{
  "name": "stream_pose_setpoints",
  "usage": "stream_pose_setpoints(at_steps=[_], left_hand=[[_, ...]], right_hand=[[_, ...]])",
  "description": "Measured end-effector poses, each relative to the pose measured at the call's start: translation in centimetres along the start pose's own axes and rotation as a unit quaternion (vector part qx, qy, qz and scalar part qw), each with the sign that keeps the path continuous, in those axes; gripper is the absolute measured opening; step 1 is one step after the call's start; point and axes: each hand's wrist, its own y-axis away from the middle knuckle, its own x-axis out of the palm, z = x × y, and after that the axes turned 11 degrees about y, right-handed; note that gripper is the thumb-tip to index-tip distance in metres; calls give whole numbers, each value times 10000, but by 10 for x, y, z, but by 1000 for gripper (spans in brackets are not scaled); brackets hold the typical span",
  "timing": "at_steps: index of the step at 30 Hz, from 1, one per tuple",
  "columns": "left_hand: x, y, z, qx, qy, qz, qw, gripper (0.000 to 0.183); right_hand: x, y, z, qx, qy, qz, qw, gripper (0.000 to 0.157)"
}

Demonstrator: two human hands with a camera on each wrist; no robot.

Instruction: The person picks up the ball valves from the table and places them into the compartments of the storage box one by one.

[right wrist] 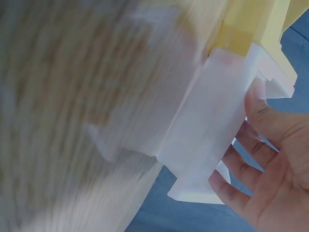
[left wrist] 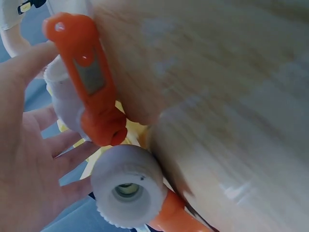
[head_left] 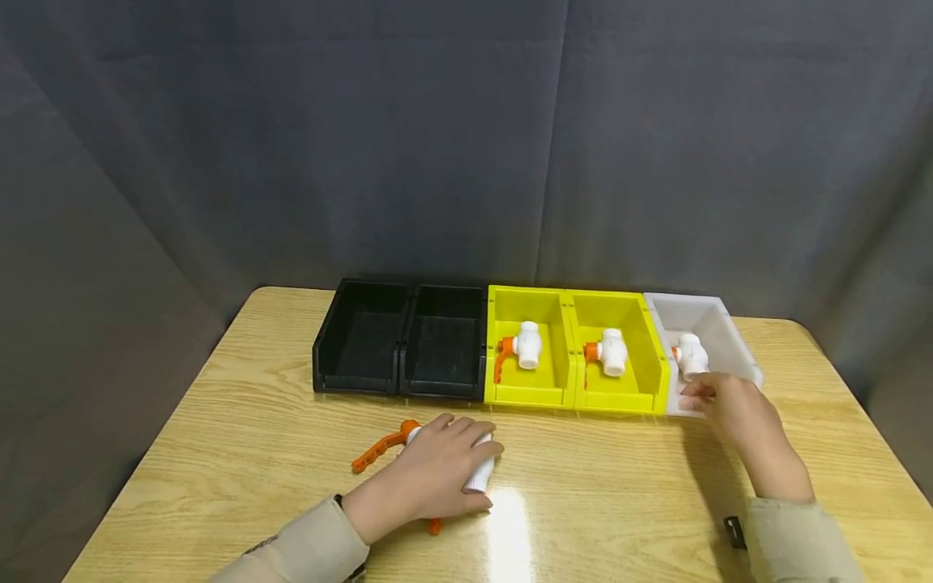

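Left hand [head_left: 430,470], fingers apart, lies over two valves [head_left: 479,476] on the bench [head_left: 240,421]. Right hand [head_left: 739,413], thumb and fingers apart, is at the front edge of the white bin [head_left: 717,330], valve [head_left: 691,355] inside. I judge placing nearly done; next, withdraw.

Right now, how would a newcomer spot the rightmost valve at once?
On the wooden table, find the row of five bins. At its right end, the white bin holds the valve, just beyond the right hand. Its neighbours lie in yellow bins; only this one sits in white.
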Motion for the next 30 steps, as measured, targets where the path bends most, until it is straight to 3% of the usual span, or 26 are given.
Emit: stream_pose_setpoints(at_steps=[10, 21, 30], left_hand=[[2, 1, 7, 38, 133, 416, 9990, 60], [2, -3, 8, 109, 215, 564, 9981, 57], [3, -6, 10, 92, 438, 482, 9978, 56]], right_hand=[[-3, -5, 4, 227, 62, 315, 9992, 12], [-2, -1, 4, 325, 12, 307, 9990, 11], [-4, -1, 4, 325, -33, 275, 9991, 13]])
